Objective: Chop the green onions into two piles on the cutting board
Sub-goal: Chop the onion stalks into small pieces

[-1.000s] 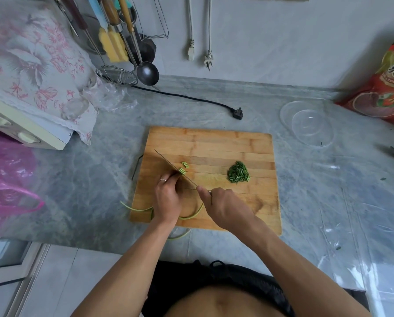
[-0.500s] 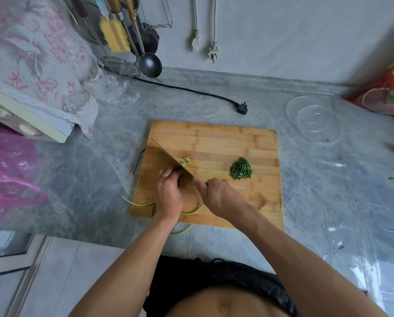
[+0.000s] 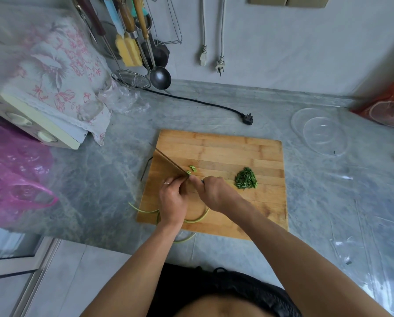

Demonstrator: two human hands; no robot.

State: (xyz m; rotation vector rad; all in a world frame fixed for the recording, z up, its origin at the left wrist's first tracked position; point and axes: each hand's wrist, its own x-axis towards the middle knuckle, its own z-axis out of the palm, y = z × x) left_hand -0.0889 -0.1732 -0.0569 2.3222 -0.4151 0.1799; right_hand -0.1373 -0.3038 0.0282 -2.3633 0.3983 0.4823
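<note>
Soft, even daylight fills the scene, moderately bright and cool in tone, with no hard shadows. The grey marbled stone table (image 3: pixel 317 202) carries pale sheen, and clear plastic sheeting (image 3: pixel 362 243) at the right throws small white glints. Wide-angle distortion bends the wall line and stretches the edges. The pink plastic bag (image 3: pixel 13 175) at the left edge looks smeared and soft.

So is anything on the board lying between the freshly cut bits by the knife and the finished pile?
Nothing visible: only bare cutting board separates the cut pieces beside the knife from the chopped pile.
</note>
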